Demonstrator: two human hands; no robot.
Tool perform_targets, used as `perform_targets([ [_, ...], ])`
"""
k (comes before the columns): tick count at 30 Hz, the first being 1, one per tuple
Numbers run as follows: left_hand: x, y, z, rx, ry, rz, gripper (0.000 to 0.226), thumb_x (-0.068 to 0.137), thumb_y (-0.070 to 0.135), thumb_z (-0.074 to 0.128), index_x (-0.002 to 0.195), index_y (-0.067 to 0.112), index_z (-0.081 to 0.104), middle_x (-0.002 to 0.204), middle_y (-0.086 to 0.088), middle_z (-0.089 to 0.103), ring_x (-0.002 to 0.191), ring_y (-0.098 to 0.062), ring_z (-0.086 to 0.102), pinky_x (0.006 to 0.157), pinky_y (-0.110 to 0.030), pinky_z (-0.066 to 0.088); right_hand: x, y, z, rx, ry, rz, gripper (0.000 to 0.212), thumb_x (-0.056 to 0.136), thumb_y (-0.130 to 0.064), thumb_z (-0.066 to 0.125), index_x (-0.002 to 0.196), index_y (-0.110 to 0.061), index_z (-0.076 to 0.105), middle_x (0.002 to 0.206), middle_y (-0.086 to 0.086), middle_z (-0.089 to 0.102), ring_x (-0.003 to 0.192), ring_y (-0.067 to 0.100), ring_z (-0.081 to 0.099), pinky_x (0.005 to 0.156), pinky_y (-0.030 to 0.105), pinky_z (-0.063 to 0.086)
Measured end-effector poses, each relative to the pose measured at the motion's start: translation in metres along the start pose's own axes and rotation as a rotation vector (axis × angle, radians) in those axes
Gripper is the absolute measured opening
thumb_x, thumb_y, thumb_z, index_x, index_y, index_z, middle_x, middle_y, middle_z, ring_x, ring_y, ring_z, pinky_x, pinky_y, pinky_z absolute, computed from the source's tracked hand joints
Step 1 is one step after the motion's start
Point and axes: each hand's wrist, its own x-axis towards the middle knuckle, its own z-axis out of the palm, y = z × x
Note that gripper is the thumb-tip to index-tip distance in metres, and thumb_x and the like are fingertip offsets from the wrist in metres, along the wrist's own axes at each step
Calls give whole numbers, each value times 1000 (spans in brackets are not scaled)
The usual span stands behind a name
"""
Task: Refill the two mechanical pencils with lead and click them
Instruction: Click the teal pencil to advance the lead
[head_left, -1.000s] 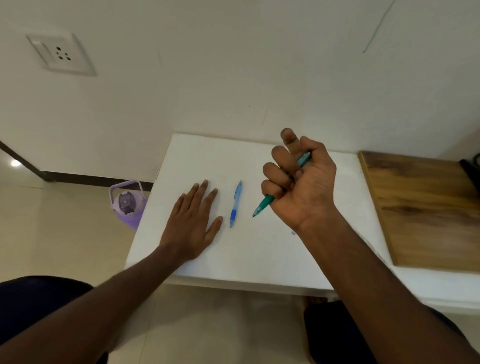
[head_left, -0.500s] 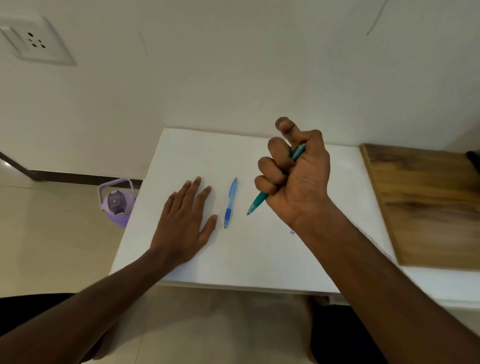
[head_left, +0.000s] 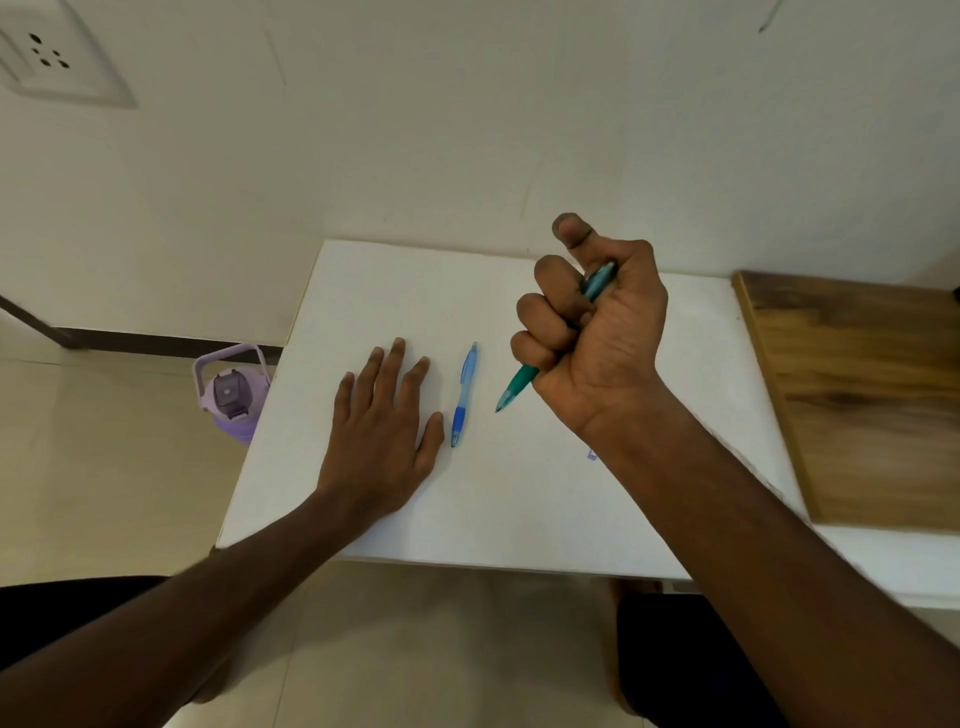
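Observation:
My right hand (head_left: 597, 343) is raised above the white table (head_left: 519, 499), fist closed around a green mechanical pencil (head_left: 519, 382). Its tip points down and left, and my thumb stands up beside its top end. A blue mechanical pencil (head_left: 464, 395) lies flat on the table, tip toward me. My left hand (head_left: 382, 431) rests flat on the table just left of the blue pencil, fingers spread, holding nothing. A small purple bit (head_left: 591, 456) shows by my right wrist, mostly hidden.
A wooden board (head_left: 872, 395) lies on the right side of the table. A purple water bottle (head_left: 231, 397) stands on the floor left of the table. A wall with a socket (head_left: 52, 62) rises behind the table.
My right thumb has lifted slightly off the pencil's top end. My left hand stays flat. The blue pencil has not moved; the view shifted a little.

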Motion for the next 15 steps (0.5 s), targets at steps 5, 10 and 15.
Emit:
perform_targets([
  [5,0,1,-2,4,-4,-4,66,106,58,34,164,26,26,177,-5,10,163,-30,11,130,-54,15,-2,4,0,-31,-49,6,43,105,-41,27,103,-16,63,47,-7,31,35,5,24,40,14,25],
  [10,0,2,-4,-5,-7,-8,66,106,57,34,164,25,26,177,-6,10,163,-31,11,130,-56,16,-4,3,-2,-54,-71,-1,40,100,-33,21,100,-16,58,54,-5,20,41,8,15,43,14,21],
  [15,0,3,-4,-4,2,-9,66,106,57,36,163,25,28,177,-6,12,163,-32,13,130,-55,16,-5,5,0,-82,-74,-12,41,104,-36,23,102,-17,59,48,-7,29,39,7,18,42,14,23],
])
